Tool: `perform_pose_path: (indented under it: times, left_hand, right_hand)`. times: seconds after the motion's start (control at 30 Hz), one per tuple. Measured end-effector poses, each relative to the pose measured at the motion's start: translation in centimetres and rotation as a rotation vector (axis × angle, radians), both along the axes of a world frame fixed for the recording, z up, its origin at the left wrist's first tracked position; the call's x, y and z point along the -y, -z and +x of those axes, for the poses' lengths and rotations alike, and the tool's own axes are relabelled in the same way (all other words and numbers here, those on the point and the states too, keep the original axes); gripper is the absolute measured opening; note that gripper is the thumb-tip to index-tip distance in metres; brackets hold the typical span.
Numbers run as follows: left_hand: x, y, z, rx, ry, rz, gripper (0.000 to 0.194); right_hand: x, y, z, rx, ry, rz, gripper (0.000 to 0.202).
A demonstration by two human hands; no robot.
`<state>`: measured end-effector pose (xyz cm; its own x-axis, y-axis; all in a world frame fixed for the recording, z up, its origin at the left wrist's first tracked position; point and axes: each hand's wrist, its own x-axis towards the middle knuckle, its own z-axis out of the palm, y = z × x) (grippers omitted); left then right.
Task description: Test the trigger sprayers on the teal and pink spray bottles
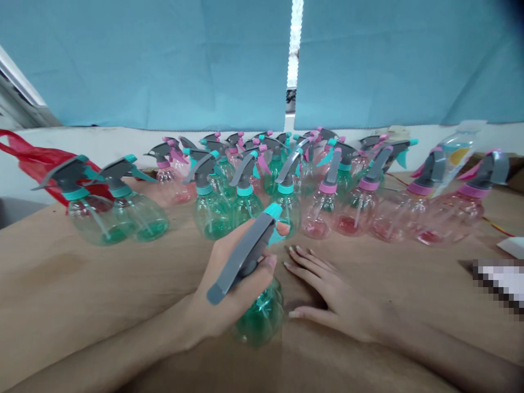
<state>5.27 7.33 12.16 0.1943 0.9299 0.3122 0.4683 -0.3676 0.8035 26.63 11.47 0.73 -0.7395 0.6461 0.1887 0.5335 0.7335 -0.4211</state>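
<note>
My left hand [229,284] is wrapped round the neck of a green spray bottle [262,316] near the front of the wooden table [135,305]. The bottle's grey trigger head with a turquoise nozzle rises above my fingers; its neck is hidden by the hand. Just right of that bottle, my right hand [327,289] rests on the table with its fingers spread and holds nothing. Behind both hands stand green bottles [210,215] and pink bottles [356,213] with grey trigger heads.
Two green bottles [143,215] stand at the left, beside a red plastic bag [45,161]. A clear bottle with a blue and yellow label [458,150] is at the back right. A blurred-out flat object [501,281] lies at the right edge. Blue cloth [164,60] hangs behind.
</note>
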Motion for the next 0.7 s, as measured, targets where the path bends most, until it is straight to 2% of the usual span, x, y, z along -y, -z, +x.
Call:
perform_pose_path:
  times: [0.3,0.5,0.7]
  left_hand:
    - [-0.09,0.11,0.08,0.047,0.019,0.002,0.036]
    - [0.10,-0.15,0.11,-0.032,0.005,-0.003,0.034]
    - [-0.09,-0.12,-0.03,-0.039,0.025,-0.020,0.032]
  right_hand:
    - [0.03,0.02,0.05,0.004,-0.008,0.025,0.076]
    - [-0.09,0.38,0.03,0.002,-0.010,0.045,0.077]
    - [0.01,-0.06,0.03,0.042,-0.022,0.073,0.075]
